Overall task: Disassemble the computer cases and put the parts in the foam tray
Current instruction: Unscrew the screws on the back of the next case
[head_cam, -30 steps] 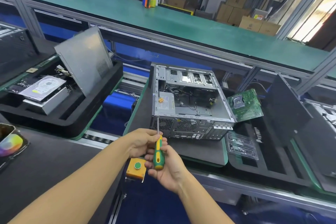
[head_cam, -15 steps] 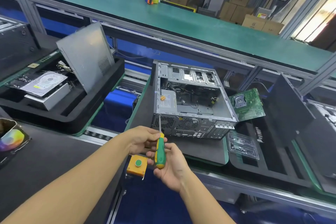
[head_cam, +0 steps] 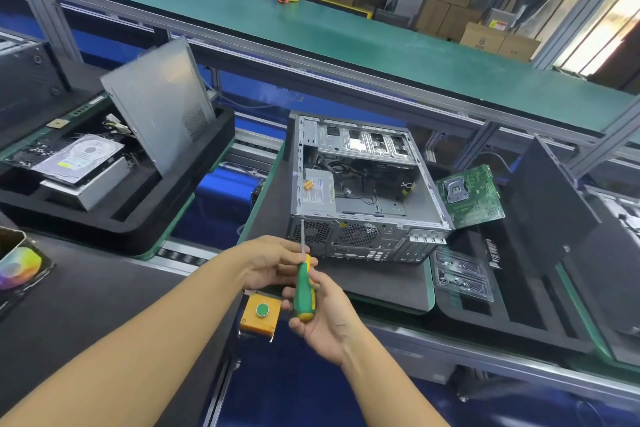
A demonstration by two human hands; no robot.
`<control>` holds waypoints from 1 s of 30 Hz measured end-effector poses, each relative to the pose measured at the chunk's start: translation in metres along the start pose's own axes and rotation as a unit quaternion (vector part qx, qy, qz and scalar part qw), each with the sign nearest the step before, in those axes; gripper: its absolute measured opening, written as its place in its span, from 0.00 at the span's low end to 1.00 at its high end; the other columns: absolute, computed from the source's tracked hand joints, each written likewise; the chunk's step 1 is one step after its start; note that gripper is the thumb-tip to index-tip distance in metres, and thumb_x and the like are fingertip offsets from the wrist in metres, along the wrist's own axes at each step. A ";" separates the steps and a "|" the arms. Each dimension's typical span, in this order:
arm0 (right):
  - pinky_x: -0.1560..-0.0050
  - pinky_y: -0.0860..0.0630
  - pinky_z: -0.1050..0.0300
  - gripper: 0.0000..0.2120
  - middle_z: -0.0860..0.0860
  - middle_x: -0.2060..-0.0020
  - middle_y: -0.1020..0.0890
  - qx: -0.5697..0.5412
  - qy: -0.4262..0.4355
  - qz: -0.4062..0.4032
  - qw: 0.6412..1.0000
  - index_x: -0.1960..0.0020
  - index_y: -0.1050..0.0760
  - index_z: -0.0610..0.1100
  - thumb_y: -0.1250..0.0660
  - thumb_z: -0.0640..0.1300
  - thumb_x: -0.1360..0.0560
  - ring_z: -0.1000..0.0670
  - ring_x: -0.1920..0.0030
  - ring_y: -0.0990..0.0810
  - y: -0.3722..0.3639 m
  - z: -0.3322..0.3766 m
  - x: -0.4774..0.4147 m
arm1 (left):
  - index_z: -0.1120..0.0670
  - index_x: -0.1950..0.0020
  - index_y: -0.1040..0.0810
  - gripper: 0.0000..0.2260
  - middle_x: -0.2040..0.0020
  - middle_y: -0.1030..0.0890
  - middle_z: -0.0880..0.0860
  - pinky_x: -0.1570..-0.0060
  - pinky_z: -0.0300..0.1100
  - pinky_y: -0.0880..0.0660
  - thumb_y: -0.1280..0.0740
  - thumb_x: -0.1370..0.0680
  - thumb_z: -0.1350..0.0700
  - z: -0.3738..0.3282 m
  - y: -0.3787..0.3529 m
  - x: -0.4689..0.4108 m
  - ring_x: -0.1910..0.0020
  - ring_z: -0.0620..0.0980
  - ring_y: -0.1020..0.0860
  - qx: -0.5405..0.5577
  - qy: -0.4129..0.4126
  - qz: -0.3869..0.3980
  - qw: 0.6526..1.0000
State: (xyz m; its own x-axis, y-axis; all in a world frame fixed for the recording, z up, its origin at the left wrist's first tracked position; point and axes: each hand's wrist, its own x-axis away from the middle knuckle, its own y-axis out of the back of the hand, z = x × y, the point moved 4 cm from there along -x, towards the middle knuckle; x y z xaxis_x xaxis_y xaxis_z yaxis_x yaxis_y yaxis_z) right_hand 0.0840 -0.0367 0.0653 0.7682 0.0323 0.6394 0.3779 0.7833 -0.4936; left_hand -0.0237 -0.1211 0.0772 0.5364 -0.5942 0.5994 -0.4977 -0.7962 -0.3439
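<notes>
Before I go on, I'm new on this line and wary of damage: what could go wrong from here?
1. The left hand pinches the screwdriver by its shaft while the right hand holds the handle; a slip could jab fingers.
2. Loose cables inside the computer case may snag on lifted parts.
3. The motherboard lies tilted beside the case; shifting the case might knock it.

Both arms are bare right to the frame's edge: the left arm [head_cam: 138, 350] fills the lower left, the right arm [head_cam: 384, 388] the bottom centre. The left hand [head_cam: 270, 263] and right hand [head_cam: 329, 322] are bare too, with faint creases across the right wrist.
</notes>
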 end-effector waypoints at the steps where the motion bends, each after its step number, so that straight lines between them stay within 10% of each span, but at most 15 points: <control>1: 0.76 0.27 0.59 0.15 0.43 0.59 0.19 0.000 -0.008 0.012 1.000 0.41 0.24 0.40 0.40 0.51 0.17 0.48 0.65 0.19 0.000 0.001 0.001 | 0.61 0.37 0.24 0.12 0.45 0.15 0.59 0.53 0.45 0.20 0.35 0.20 0.66 0.000 0.000 0.000 0.49 0.54 0.17 0.004 -0.001 0.004 1.000; 14: 0.74 0.29 0.60 0.10 0.47 0.60 0.20 0.107 0.050 -0.069 0.991 0.42 0.26 0.42 0.32 0.44 0.21 0.51 0.68 0.21 0.006 0.001 -0.005 | 0.63 0.47 0.18 0.11 0.58 0.14 0.55 0.72 0.38 0.22 0.29 0.22 0.54 -0.015 0.000 -0.048 0.64 0.47 0.16 0.083 -0.060 -0.256 0.961; 25: 0.77 0.40 0.63 0.03 0.51 0.68 0.24 0.194 0.061 -0.058 0.977 0.53 0.31 0.47 0.36 0.42 0.24 0.52 0.74 0.31 0.046 0.018 0.011 | 0.56 0.55 0.21 0.06 0.68 0.19 0.49 0.67 0.41 0.23 0.35 0.21 0.56 -0.005 0.000 -0.057 0.68 0.47 0.19 0.123 -0.115 -0.278 0.946; 30: 0.79 0.41 0.63 0.05 0.52 0.69 0.25 0.163 0.137 -0.076 0.974 0.52 0.32 0.47 0.36 0.43 0.21 0.53 0.74 0.31 0.089 0.074 0.025 | 0.54 0.64 0.30 0.11 0.75 0.33 0.50 0.70 0.42 0.31 0.43 0.22 0.57 0.005 -0.041 -0.063 0.76 0.49 0.34 -0.086 -0.083 -0.172 0.978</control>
State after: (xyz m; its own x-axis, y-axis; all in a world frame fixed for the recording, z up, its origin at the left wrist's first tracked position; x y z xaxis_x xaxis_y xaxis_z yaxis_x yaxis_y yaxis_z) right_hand 0.0984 0.0795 0.0815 0.8423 -0.2316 0.4867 0.3480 0.9232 -0.1630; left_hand -0.0339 -0.0515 0.0498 0.7885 -0.3157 0.5279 -0.3673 -0.9301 -0.0076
